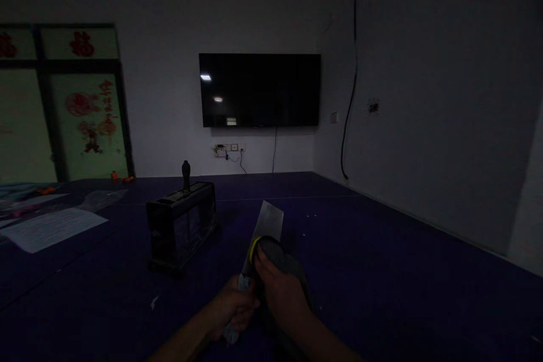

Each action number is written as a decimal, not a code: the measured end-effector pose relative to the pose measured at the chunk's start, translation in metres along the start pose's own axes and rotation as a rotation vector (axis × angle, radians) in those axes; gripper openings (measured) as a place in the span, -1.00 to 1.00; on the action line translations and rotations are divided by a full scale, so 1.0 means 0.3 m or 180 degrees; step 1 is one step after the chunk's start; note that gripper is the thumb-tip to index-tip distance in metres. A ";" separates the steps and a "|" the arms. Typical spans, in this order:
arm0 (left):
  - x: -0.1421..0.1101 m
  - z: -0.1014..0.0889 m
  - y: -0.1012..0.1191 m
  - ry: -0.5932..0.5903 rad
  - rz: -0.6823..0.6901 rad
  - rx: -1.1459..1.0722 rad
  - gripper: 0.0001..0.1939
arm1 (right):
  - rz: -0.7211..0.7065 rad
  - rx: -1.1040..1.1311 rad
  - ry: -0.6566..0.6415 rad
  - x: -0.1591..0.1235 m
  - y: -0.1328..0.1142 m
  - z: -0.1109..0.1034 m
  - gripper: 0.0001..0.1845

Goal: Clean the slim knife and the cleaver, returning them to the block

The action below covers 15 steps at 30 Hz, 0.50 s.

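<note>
My left hand point(231, 306) is closed round the handle of a cleaver whose broad steel blade point(267, 225) points up and away from me. My right hand point(280, 288) presses a dark cloth with a yellow edge point(271, 250) against the right side of the blade, fingers curled over it. Both hands sit low in the middle of the view, above a dark blue surface point(382, 271). To the left of the blade stands a black knife block point(180, 225) with one dark handle point(185, 174) sticking up from it.
The room is dim. A white sheet of paper point(51, 227) and clear plastic lie at the left. A black TV point(259, 90) hangs on the far white wall above sockets and a cable. Green panels with red decorations stand at the far left.
</note>
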<state>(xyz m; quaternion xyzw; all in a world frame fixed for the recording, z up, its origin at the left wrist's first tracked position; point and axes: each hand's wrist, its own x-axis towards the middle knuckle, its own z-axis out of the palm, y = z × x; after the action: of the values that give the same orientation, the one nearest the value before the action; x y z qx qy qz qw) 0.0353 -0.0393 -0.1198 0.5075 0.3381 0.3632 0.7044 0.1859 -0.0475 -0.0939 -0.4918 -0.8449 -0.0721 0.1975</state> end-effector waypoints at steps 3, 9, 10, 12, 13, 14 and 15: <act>0.000 0.001 -0.001 0.0001 0.0033 -0.0019 -0.64 | -0.0129 -0.0024 -0.0024 -0.001 -0.010 0.000 -0.20; -0.005 0.005 0.005 -0.0074 -0.0021 -0.0023 -0.66 | -0.0239 -0.0311 -0.0066 -0.004 0.004 -0.011 -0.21; -0.004 0.005 0.005 -0.0089 -0.0033 -0.0020 -0.66 | -0.0238 -0.0372 -0.0094 -0.005 0.007 -0.014 -0.22; -0.003 0.005 0.005 -0.0105 -0.0031 -0.0026 -0.67 | -0.0233 -0.0489 -0.0151 -0.006 0.011 -0.018 -0.22; -0.001 0.005 0.005 -0.0106 -0.0021 -0.0040 -0.67 | -0.0235 -0.0530 -0.0162 -0.007 0.012 -0.020 -0.22; 0.000 0.003 0.004 -0.0105 -0.0011 -0.0060 -0.67 | -0.0234 -0.0555 -0.0159 -0.007 0.013 -0.021 -0.21; 0.001 0.002 0.003 -0.0115 -0.0011 -0.0077 -0.66 | -0.0226 -0.0576 -0.0150 -0.006 0.015 -0.021 -0.21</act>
<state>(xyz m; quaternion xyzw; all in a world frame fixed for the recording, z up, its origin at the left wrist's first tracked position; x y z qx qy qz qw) 0.0356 -0.0391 -0.1187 0.5049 0.3217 0.3568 0.7172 0.1922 -0.0486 -0.0893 -0.4790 -0.8562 -0.1435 0.1296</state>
